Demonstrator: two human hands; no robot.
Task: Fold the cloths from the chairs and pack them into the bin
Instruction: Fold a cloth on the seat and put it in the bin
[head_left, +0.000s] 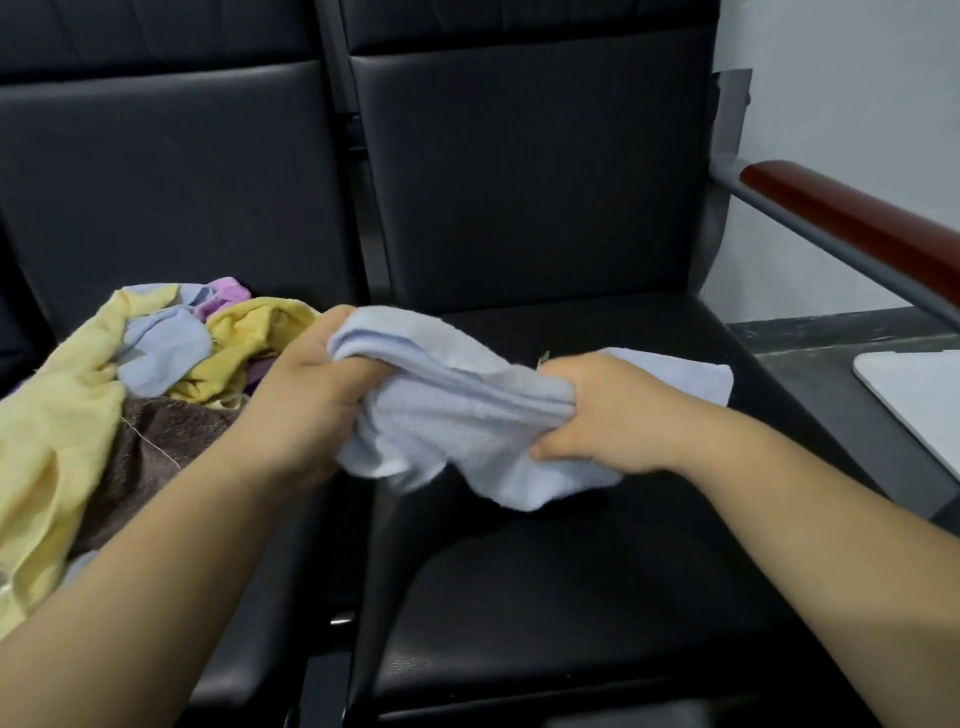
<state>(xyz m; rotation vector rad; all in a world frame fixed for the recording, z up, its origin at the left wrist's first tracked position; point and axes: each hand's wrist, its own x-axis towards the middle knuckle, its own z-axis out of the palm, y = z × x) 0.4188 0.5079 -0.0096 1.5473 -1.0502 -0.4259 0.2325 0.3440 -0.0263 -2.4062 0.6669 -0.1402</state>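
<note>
the left hand (306, 384) and the right hand (602, 415) both hold one pale blue cloth (457, 415), bunched and creased, over the seat of the right chair (571, 597). the left hand's fingers are curled tight round the cloth's left end, which bulges up over the knuckles. the right hand grips further along, fingers wrapped over the top and the thumb pressed in underneath. between the two grips the cloth runs in long folds, slightly higher on the left. most of the loose fabric sags below the hands in a rumpled flap towards the seat; whether it touches the seat cannot be told. a flat corner sticks out past the right hand, on its far side. on the left chair (156, 182) lies a pile (156, 353) of unfolded cloths, yellow, blue, purple and brown, just beside the left wrist. a reddish-brown armrest (857, 218) runs along the right chair's far side, and a white flat object (914, 395) shows at the right edge, too cropped to identify.
</note>
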